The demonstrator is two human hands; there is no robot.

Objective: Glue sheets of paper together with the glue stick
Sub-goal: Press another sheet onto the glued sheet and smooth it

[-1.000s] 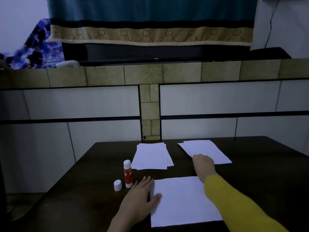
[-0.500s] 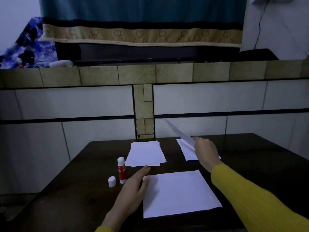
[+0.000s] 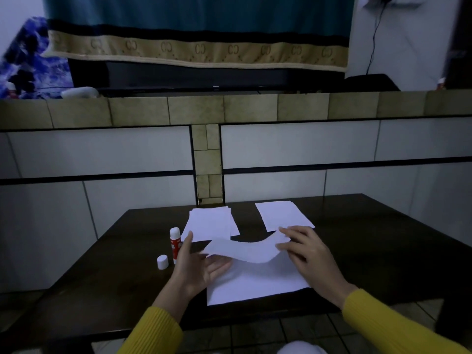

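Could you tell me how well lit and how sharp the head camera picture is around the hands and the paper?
Head view: dim and bluish, with no glare; the white sheet on the table stands out against the dark table. The curved sheet and both hands, left and right, look soft with motion blur. The wide lens bows the tiled ledge.

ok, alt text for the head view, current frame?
Both hands hold a bowed sheet in the air over a larger sheet lying on a dark table: right hand pinches one end, open left hand supports the other. An uncapped glue stick, its cap and two paper stacks stand behind.
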